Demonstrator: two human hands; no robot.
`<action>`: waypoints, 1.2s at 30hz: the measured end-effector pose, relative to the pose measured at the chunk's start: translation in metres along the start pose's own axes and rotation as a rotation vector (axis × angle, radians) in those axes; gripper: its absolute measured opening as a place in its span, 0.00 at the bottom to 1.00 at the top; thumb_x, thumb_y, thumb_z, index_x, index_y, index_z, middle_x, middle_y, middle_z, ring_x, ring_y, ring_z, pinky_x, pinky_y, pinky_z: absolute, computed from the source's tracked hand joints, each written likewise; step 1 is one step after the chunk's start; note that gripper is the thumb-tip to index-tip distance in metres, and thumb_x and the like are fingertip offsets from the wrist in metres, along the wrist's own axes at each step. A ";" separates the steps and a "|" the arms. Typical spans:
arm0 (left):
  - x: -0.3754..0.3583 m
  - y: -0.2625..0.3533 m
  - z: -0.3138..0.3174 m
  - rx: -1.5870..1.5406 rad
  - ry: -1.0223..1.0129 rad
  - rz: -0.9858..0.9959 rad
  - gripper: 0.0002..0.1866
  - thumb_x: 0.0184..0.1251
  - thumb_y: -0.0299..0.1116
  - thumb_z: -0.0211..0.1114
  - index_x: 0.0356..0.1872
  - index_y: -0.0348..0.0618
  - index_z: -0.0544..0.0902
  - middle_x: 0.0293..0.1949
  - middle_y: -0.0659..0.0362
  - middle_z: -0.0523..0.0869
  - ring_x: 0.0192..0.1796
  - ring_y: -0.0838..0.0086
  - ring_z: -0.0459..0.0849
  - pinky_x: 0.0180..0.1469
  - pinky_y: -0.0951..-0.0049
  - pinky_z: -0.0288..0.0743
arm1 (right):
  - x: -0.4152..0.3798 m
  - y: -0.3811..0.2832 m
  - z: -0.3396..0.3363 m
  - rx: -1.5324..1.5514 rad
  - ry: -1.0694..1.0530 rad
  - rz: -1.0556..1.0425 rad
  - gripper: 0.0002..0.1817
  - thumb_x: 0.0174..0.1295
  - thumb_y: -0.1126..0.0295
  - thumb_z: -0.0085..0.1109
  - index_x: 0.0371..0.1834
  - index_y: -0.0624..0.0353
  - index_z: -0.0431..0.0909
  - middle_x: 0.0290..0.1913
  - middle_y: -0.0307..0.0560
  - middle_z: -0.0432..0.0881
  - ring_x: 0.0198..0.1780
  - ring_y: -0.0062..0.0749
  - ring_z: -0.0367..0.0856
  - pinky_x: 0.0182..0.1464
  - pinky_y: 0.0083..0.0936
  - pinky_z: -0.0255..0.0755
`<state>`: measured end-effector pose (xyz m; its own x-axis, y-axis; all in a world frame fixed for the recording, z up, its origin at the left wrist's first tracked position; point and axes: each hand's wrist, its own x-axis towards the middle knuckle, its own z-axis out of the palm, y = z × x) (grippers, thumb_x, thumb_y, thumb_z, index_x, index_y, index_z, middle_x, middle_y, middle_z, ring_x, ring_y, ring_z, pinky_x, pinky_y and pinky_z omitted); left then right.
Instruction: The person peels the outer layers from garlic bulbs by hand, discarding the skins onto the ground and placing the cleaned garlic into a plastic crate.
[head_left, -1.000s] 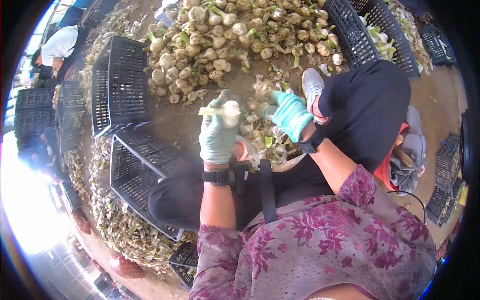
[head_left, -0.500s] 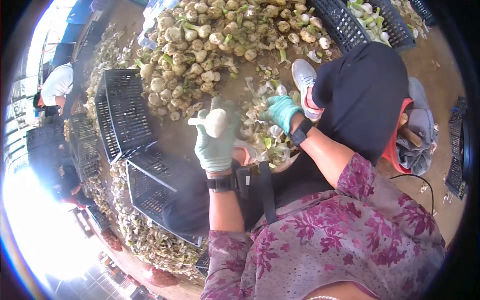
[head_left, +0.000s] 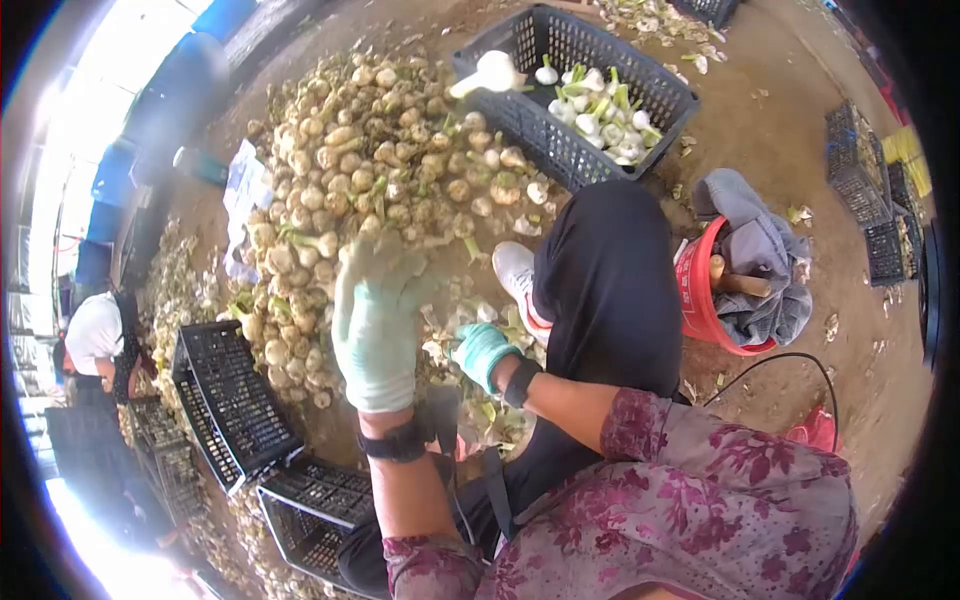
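Observation:
My left hand (head_left: pixel 378 325), in a pale green glove, is stretched out over the near edge of a heap of garlic bulbs (head_left: pixel 350 170). Its fingers are extended, somewhat blurred, with no bulb in them. A white garlic bulb (head_left: pixel 497 72) with a short stem appears in mid-air at the left rim of a black crate (head_left: pixel 620 80). Inside that crate lie several clean white bulbs (head_left: pixel 610 120). My right hand (head_left: pixel 482 355), gloved in green, is curled closed low over garlic peelings (head_left: pixel 490 315); what its fingers hold is hidden.
To the right stands a red bucket (head_left: pixel 700 290) with a grey cloth (head_left: pixel 765 290) and a wooden handle (head_left: pixel 740 282). Black crates (head_left: pixel 235 410) lie tipped at the left. Another person (head_left: pixel 97 335) bends down at the far left. More crates (head_left: pixel 860 170) stand far right.
My left hand has let go of the white bulb, which is now up by the crate. The hand has opened and reached forward. The view has turned toward the right.

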<state>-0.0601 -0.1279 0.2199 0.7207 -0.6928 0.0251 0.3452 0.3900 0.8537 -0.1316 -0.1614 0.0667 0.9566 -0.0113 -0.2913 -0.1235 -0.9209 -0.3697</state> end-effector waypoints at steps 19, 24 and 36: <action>-0.118 -0.043 -0.079 0.418 0.541 -0.227 0.12 0.55 0.32 0.56 0.38 0.36 0.77 0.30 0.62 0.79 0.28 0.83 0.74 0.29 0.84 0.68 | -0.020 -0.038 0.015 1.063 0.301 -0.321 0.10 0.56 0.69 0.42 0.36 0.61 0.71 0.33 0.49 0.76 0.36 0.35 0.75 0.37 0.26 0.69; -0.121 -0.060 -0.095 0.216 0.732 -0.192 0.07 0.54 0.30 0.57 0.30 0.37 0.77 0.24 0.65 0.77 0.25 0.83 0.72 0.28 0.82 0.68 | -0.024 -0.057 -0.002 1.931 -0.227 0.189 0.21 0.56 0.51 0.45 0.41 0.57 0.70 0.33 0.41 0.75 0.32 0.25 0.74 0.31 0.20 0.70; -0.129 -0.035 -0.098 0.174 0.549 -0.096 0.14 0.51 0.25 0.58 0.41 0.34 0.74 0.33 0.60 0.79 0.35 0.80 0.75 0.36 0.81 0.70 | 0.000 -0.059 0.015 2.256 -0.304 -0.001 0.14 0.56 0.61 0.48 0.42 0.56 0.69 0.36 0.40 0.74 0.37 0.27 0.72 0.39 0.22 0.68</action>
<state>-0.1066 0.0075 0.1363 0.9130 -0.2862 -0.2906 0.3542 0.2029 0.9129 -0.1276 -0.1010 0.0757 0.9288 0.2294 -0.2909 -0.3310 0.8665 -0.3736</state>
